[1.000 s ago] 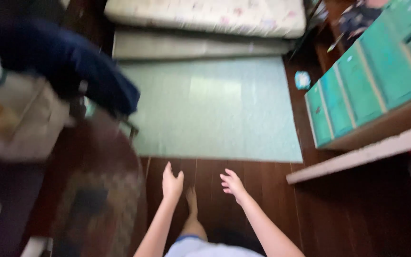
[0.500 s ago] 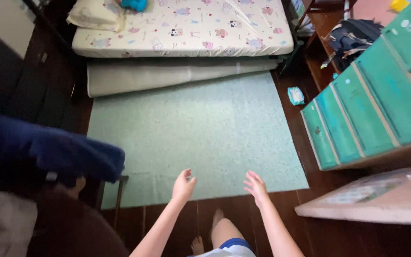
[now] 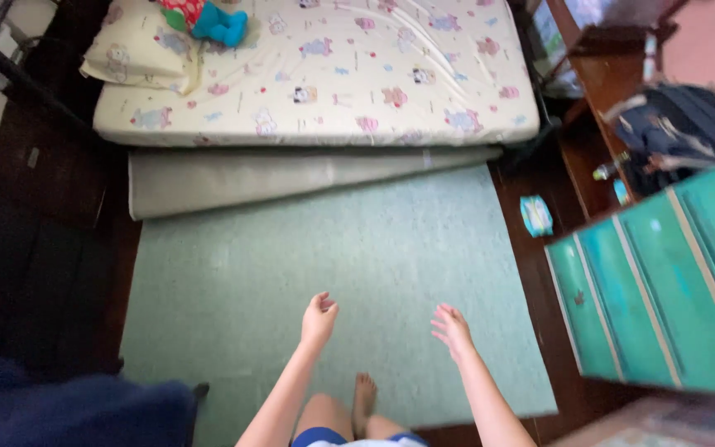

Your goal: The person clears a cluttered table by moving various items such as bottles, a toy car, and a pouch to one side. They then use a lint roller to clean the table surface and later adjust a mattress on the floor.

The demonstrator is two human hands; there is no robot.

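Green mat [image 3: 349, 248] beside patterned mattress [image 3: 333, 74]

Two bare hands are seen, a left hand [image 3: 319, 317] and a right hand [image 3: 453, 328], with one bare foot [image 3: 363, 396] between them at 6 o'clock. One pale green mat [image 3: 324, 273] is counted on the floor. One mattress [image 3: 324, 70] with a cartoon-print sheet is counted at 12 o'clock, one folded grey pad [image 3: 291, 178] below it, one pillow [image 3: 138, 45], one plush toy [image 3: 208, 18]. One green drawer chest [image 3: 664, 290] is counted at 3 o'clock, one small blue packet [image 3: 536, 215], one dark backpack [image 3: 672, 132].
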